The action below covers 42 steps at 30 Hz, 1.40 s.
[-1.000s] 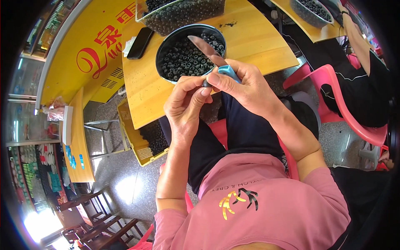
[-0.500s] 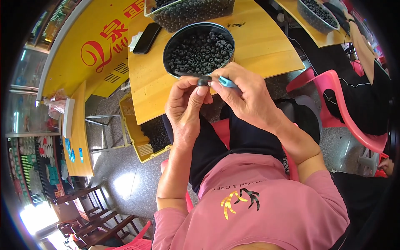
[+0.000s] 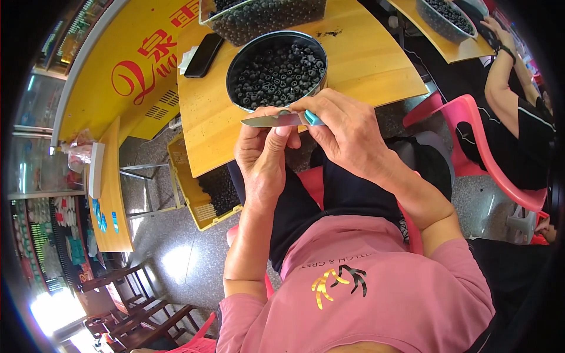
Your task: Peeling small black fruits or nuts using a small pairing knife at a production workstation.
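Note:
My right hand (image 3: 350, 126) grips a small knife by its teal handle (image 3: 313, 119). Its steel blade (image 3: 271, 120) lies flat across the fingertips of my left hand (image 3: 260, 156), pointing left. Between left thumb and fingers I pinch a small dark round piece (image 3: 284, 112), mostly hidden behind the blade. Just beyond both hands, a dark-rimmed round bowl (image 3: 228, 79) stands on the table, filled with similar black round pieces (image 3: 279, 73), several showing ring-like openings.
A clear plastic tub (image 3: 265, 23) of dark pieces stands behind the bowl, with a phone (image 3: 203, 55) to its left on the wooden table (image 3: 365, 65). A yellow crate (image 3: 189, 159) sits below left. Another person's arm (image 3: 501, 82) and a pink chair (image 3: 471, 129) are at right.
The knife blade has turned from edge-on to flat and come down over the left fingertips, covering most of the dark piece. At right, the other person's arm has moved.

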Motion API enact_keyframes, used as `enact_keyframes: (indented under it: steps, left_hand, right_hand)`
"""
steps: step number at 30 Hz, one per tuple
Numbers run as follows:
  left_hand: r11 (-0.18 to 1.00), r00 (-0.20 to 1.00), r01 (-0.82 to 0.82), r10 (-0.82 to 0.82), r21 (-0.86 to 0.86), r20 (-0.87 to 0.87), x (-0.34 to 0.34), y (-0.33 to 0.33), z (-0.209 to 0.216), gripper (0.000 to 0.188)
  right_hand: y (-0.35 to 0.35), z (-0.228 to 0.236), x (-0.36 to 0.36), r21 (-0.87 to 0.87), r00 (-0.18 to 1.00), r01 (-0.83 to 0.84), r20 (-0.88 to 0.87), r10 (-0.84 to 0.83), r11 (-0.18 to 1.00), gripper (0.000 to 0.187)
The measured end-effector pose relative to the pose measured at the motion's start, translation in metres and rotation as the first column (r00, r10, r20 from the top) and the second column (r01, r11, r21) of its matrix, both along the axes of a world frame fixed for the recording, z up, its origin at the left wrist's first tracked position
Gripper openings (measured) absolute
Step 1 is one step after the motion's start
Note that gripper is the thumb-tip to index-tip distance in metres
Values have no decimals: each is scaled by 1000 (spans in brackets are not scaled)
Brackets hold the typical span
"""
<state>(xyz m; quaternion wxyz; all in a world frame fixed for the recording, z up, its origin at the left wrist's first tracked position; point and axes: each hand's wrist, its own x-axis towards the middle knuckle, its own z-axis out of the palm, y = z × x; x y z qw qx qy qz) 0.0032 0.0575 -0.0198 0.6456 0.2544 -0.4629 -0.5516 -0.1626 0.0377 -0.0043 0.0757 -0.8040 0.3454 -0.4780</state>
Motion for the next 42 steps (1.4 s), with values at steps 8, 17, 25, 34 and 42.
enact_keyframes:
  steps: [8, 17, 25, 34, 42]
  left_hand:
    - [962, 981, 137, -99, -235, 169, 3, 19, 18, 18]
    - [673, 571, -708, 723, -213, 389, 126, 12, 7, 18]
    - [615, 321, -773, 591, -156, 740, 230, 17, -42, 28]
    - [932, 280, 74, 323, -356, 904, 64, -68, 44, 15]
    - [906, -278, 397, 274, -150, 921, 39, -134, 19, 18]
  right_hand:
    - [-14, -26, -1, 109, 991, 133, -15, -132, 985, 16]
    - [-33, -15, -30, 338, 963, 203, 101, -250, 919, 21]
    - [-45, -10, -55, 381, 942, 165, 214, -260, 910, 28]
    - [-51, 11, -33, 354, 928, 41, 334, -167, 934, 27]
    - [-43, 4, -39, 434, 942, 12, 296, -155, 901, 27]
